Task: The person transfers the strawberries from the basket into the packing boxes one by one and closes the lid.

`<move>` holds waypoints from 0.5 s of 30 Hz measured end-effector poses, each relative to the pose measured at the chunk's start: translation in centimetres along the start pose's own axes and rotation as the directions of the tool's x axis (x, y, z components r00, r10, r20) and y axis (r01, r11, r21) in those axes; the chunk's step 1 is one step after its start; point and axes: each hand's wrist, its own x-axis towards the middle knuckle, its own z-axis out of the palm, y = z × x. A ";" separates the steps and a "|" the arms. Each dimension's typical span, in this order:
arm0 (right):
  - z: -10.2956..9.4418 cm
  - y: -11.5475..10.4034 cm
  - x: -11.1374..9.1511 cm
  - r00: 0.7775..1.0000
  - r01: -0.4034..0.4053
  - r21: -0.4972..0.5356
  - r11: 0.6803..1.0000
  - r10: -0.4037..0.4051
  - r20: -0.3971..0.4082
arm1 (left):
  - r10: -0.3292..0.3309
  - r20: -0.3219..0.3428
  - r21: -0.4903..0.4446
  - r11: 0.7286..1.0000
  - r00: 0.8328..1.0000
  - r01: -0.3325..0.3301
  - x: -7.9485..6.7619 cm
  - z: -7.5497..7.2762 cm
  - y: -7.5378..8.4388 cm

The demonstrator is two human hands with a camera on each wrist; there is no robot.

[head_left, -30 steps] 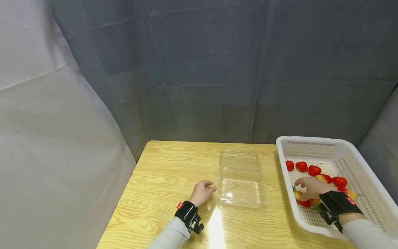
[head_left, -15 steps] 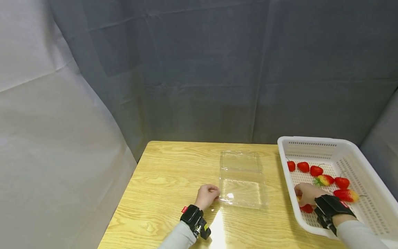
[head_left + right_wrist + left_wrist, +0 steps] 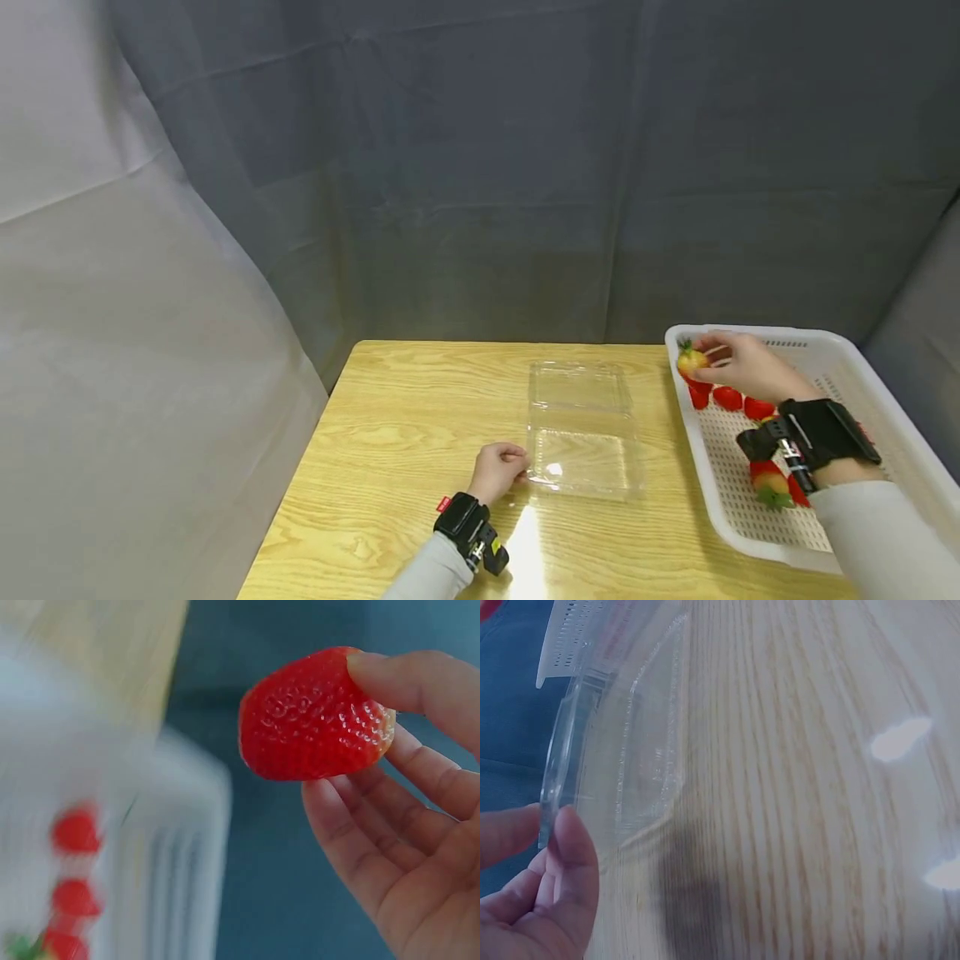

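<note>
My right hand (image 3: 746, 367) pinches a strawberry (image 3: 690, 361) between thumb and fingers, over the far left corner of a white basket (image 3: 780, 551). In the right wrist view the strawberry (image 3: 315, 716) is red and glossy, with a yellowish end towards the palm. My left hand (image 3: 497, 472) grips the near left edge of a clear plastic clamshell box (image 3: 585, 458), which lies opened out on the table. Up close in the left wrist view, thumb and finger pinch the rim of the clear box (image 3: 559, 761).
Inside the basket are several red fruits (image 3: 727, 398) along the far left side. Another strawberry (image 3: 769, 483) with a green leafy top lies nearer the front. The wooden table (image 3: 390, 467) ends at a dark grey curtain (image 3: 480, 208); a pale curtain (image 3: 150, 375) hangs on the left.
My right hand has picked up a strawberry from the basket's near left part and moved it up and away to the far left corner. My left hand has shifted right onto the box's edge.
</note>
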 end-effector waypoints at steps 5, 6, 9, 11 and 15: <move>4.8 -3.8 3.1 0.981 0.169 0.070 0.983 -0.175 0.082 | 0.020 -0.022 -0.019 1.000 1.000 -0.020 -0.6 0.0 1.0; 6.2 -3.9 3.7 0.974 0.190 0.083 0.978 -0.199 0.107 | 0.018 -0.022 -0.019 1.000 1.000 -0.019 -0.5 0.1 1.0; 10.6 -3.4 5.0 0.958 0.202 0.099 0.974 -0.217 0.185 | -0.003 -0.018 -0.029 1.000 1.000 0.002 0.4 0.3 -0.1; 13.2 -2.8 5.5 0.951 0.174 0.080 0.982 -0.188 0.245 | -0.007 -0.016 -0.031 0.999 1.000 0.007 0.3 0.3 0.1; 16.5 -2.2 5.8 0.944 0.056 -0.033 0.998 -0.042 0.328 | -0.014 -0.024 -0.026 1.000 1.000 0.014 0.2 0.3 0.1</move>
